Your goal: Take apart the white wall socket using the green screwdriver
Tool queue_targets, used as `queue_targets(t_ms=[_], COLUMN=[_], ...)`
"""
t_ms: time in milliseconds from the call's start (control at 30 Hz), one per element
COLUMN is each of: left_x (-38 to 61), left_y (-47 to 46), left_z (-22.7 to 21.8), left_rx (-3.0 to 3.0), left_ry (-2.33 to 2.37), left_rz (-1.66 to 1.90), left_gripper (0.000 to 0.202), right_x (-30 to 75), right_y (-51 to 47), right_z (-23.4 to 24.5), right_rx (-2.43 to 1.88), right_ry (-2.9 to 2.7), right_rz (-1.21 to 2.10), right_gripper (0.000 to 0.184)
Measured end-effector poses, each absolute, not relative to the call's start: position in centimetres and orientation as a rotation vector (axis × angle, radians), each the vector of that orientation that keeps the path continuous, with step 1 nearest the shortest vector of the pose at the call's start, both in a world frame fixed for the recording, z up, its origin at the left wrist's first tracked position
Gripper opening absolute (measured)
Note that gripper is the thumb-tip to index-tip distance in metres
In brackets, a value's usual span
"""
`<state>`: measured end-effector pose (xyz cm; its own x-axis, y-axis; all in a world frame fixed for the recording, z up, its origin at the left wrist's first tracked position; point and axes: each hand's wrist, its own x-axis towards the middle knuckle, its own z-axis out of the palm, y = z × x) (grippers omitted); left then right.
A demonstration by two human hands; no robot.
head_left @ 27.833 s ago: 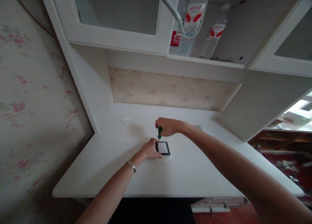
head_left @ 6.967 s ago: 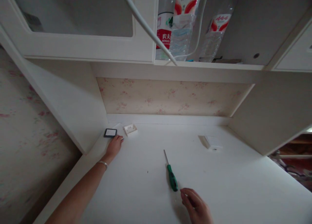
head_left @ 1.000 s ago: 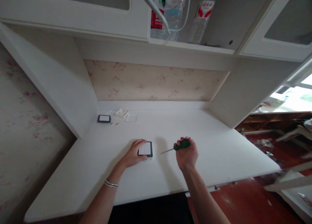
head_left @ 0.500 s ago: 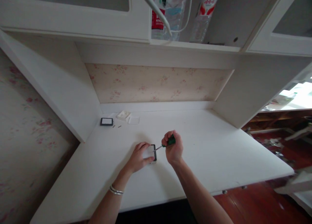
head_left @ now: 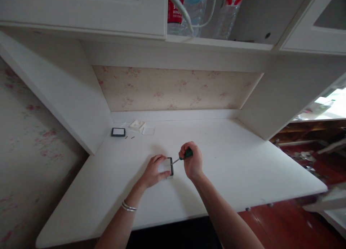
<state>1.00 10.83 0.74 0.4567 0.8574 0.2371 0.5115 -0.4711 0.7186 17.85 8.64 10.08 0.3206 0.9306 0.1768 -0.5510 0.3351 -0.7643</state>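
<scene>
A black-framed wall switch (head_left: 168, 166) with a white face lies on the white desk (head_left: 232, 169), near its middle. My left hand (head_left: 154, 170) is wrapped over the switch's left side, pressing it down. My right hand (head_left: 192, 161) is closed round a green-handled screwdriver (head_left: 186, 155). The screwdriver's metal tip points left and touches the switch's right edge. A bracelet sits on my left wrist.
At the back left of the desk lie another black-framed switch (head_left: 118, 132), two small screws (head_left: 129, 137), a white housing (head_left: 136, 125) and a white cover plate (head_left: 148, 130). Water bottles (head_left: 189, 7) stand on the shelf overhead. A white side panel (head_left: 67, 97) rises at the left.
One second ago the screwdriver was held away to the right of the switch. My right hand has moved left and brought its tip to the switch's right edge. My left hand stayed on the switch.
</scene>
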Motion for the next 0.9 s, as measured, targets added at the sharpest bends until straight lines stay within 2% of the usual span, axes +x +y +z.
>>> queue_targets(t_ms=[333, 733, 900], left_x=[0.9, 1.2, 1.4], left_y=[10.9, 11.1, 12.0], left_z=[0.3, 2.5, 3.5], left_rx=[2.133, 2.152, 2.277], left_ry=[1.16, 1.115, 1.073], left_rz=[0.772, 0.576, 0.447], left_gripper=[0.061, 0.069, 0.069], right_x=[20.3, 22.5, 22.7], right_y=[8.9, 5.5, 4.5], right_z=[9.8, 5.5, 6.0], right_rx=[-0.553, -0.409, -0.411], right_ry=[-0.476, -0.331, -0.502], right_rz=[1.249, 1.161, 1.157], right_gripper=[0.024, 0.023, 0.022])
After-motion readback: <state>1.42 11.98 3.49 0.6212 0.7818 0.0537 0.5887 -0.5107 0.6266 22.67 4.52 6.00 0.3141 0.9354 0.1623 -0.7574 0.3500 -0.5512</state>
